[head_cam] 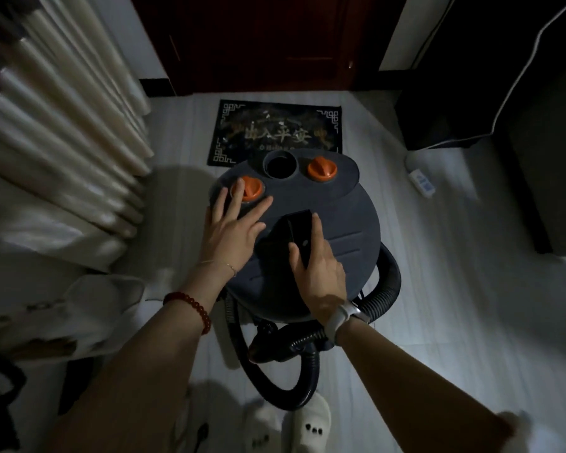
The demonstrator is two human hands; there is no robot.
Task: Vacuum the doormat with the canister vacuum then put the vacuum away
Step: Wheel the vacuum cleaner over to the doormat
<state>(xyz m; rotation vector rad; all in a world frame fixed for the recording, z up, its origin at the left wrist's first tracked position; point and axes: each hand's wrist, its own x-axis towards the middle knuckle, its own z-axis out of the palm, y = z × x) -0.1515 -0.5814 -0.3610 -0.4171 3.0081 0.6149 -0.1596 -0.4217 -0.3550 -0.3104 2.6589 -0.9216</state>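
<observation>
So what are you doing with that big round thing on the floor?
That is a canister vacuum, seen from above. The person's left hand lies flat on its lid with fingers on an orange knob, while the right hand grips the black handle on top. The hose curls on the floor behind it. The doormat lies just ahead, by the dark door.

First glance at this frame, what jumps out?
The round dark vacuum fills the centre, with two orange knobs near its far edge. The left hand lies flat by the left knob; the right hand grips the black handle on the lid. Beyond, a dark doormat with gold characters lies before the door.
</observation>
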